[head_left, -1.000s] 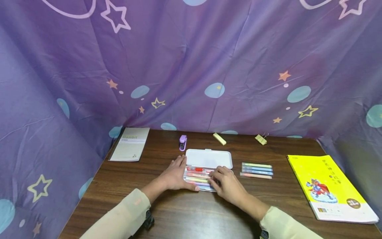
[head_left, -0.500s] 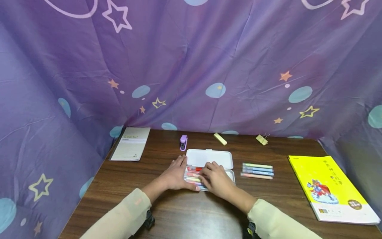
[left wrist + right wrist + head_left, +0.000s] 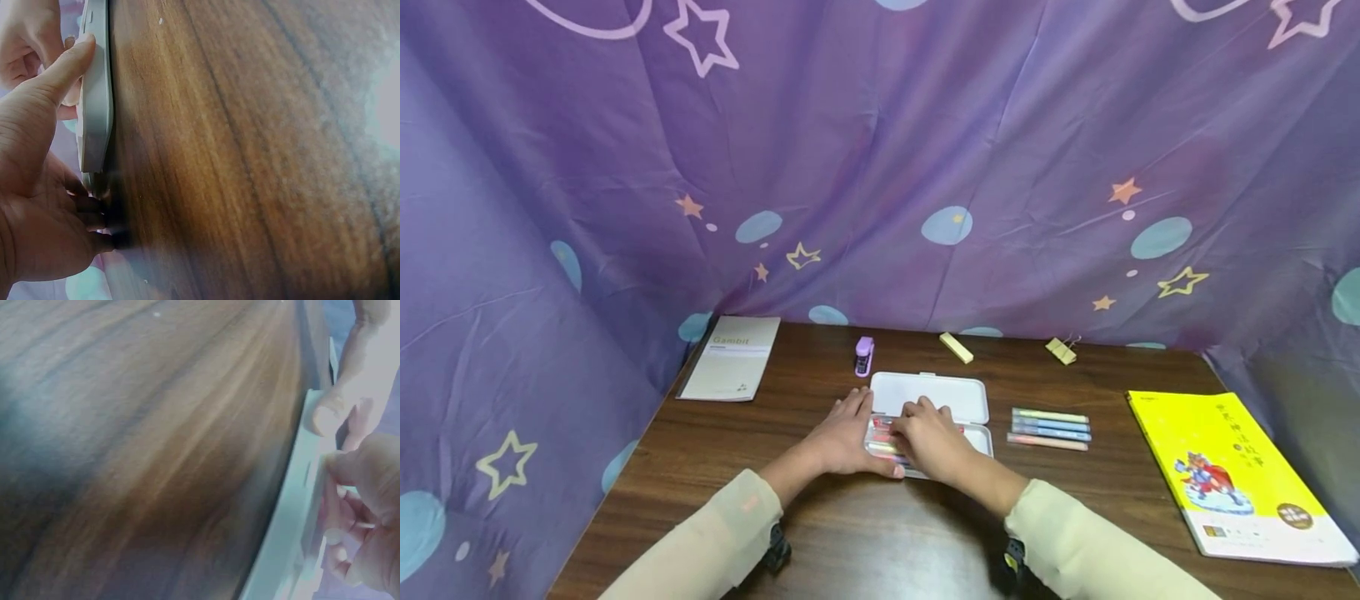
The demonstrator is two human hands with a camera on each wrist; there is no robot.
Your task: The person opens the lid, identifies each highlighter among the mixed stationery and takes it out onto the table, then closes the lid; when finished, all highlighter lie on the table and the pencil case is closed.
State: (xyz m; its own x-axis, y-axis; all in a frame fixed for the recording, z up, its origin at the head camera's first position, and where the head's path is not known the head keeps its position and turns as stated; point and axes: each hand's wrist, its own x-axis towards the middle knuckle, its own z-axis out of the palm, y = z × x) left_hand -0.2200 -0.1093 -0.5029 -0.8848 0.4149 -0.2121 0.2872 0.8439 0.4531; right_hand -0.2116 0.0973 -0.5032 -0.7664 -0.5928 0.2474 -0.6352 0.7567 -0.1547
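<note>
A white pencil case [image 3: 977,440] lies open on the table, its lid [image 3: 929,397] folded back behind it. Several pens [image 3: 883,450] lie inside, partly hidden by my hands. My left hand [image 3: 844,437] holds the case's left end, thumb along the near wall and fingers at the far left corner. In the left wrist view the thumb [image 3: 75,59] presses on the case wall [image 3: 97,94]. My right hand [image 3: 934,437] reaches into the case with curled fingers, pinching a pen mostly hidden beneath them. A bit of red [image 3: 961,428] shows just right of its knuckles.
Several pens [image 3: 1049,425] lie in a row right of the case. Behind it are a purple stapler [image 3: 864,357], a pale yellow block [image 3: 957,347] and a binder clip [image 3: 1062,350]. A notebook [image 3: 733,358] lies far left, a yellow book [image 3: 1232,467] far right.
My right hand has moved left and slightly back over the pens, uncovering the white right end of the case. The left hand stays at the case's left end.
</note>
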